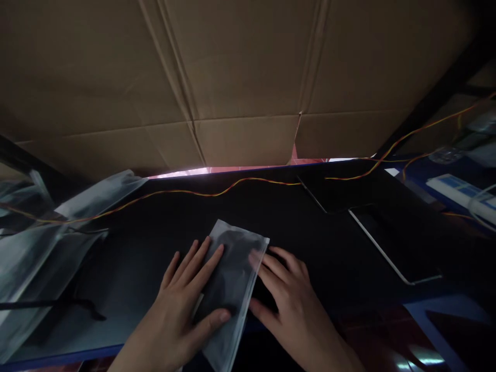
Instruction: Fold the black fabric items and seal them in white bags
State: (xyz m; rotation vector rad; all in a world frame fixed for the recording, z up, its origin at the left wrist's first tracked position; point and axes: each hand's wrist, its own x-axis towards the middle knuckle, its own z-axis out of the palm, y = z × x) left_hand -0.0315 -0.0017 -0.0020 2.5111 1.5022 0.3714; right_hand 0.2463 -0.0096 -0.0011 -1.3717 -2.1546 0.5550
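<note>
A translucent plastic sleeve (232, 289) lies tilted on the dark tabletop, its near end reaching the front edge. My left hand (186, 299) rests with spread fingers over the sleeve's left side, thumb and fingertips on its surface. On the other side, my right hand (284, 294) has its fingers apart, and its index fingertip touches the sleeve's right edge. The right fingertips are slightly blurred. Whether anything is inside the sleeve I cannot tell.
More clear plastic sleeves (34, 258) are heaped at the left. A red-yellow twisted wire (186, 193) crosses the table (127, 274). Two flat dark devices (391, 243) lie at the right, near a white-blue box (461, 194). A cardboard sheet (240, 77) stands behind.
</note>
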